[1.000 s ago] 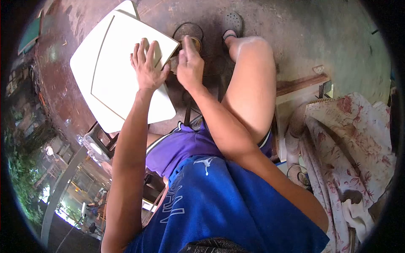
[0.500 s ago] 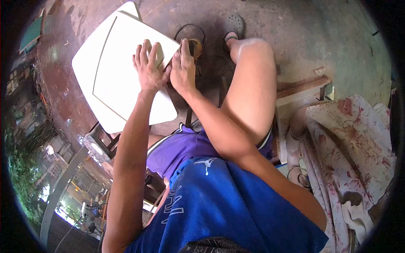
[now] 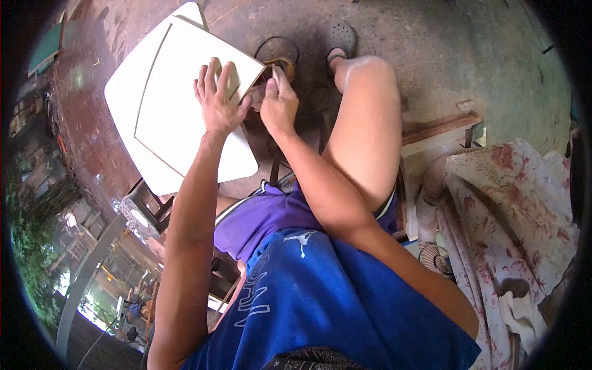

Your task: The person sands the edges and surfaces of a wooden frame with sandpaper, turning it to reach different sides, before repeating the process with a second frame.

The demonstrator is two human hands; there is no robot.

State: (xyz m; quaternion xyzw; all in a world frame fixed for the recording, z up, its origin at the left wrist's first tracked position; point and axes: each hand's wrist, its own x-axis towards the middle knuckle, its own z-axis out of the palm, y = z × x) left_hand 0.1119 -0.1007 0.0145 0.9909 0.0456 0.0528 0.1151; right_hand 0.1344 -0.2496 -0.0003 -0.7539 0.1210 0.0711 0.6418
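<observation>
A large cream board (image 3: 172, 80) with rounded corners lies tilted in front of me, a second panel stacked on it. My left hand (image 3: 217, 102) presses flat on the panel near its right edge, fingers spread. My right hand (image 3: 279, 105) is closed around something small and brownish at the panel's right edge; what it grips is too hidden to name. Just beyond it a round brown tin (image 3: 282, 63) stands on the floor.
My bare right knee (image 3: 367, 80) rises to the right of the hands, with a sandalled foot (image 3: 341, 37) beyond. A wooden bench (image 3: 441, 126) and a floral cloth (image 3: 518, 209) lie at right. The rough concrete floor (image 3: 444, 49) surrounds everything.
My right hand slid back to the right along the panel's edge, away from my left hand. The left hand stayed pressed on the panel.
</observation>
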